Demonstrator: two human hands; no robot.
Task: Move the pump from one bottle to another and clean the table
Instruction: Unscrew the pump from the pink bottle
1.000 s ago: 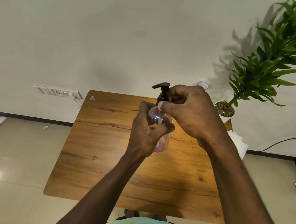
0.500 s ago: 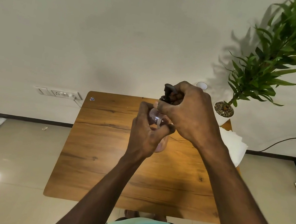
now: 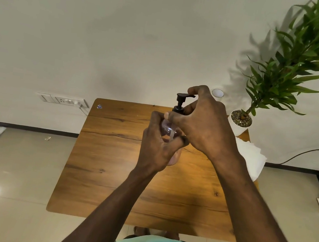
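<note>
A clear bottle (image 3: 167, 130) with a pinkish bottom is held above the wooden table (image 3: 109, 155), with my left hand (image 3: 159, 143) wrapped around its body. A black pump (image 3: 180, 101) sits in the bottle's neck, its spout pointing right. My right hand (image 3: 201, 122) grips the pump at its collar and nozzle. The pump's white tube shows through the clear bottle. A white-capped second bottle (image 3: 217, 92) peeks out behind my right hand; most of it is hidden.
A potted green plant (image 3: 240, 121) stands at the table's far right corner. White folded tissue (image 3: 251, 157) lies at the right edge. A wall socket (image 3: 64, 100) with a plug is at the left. Paper scraps lie on the tiled floor.
The pump head has turned: its spout pointed left, was hidden under my right fingers, and now points right. My left hand has kept its hold on the bottle.
</note>
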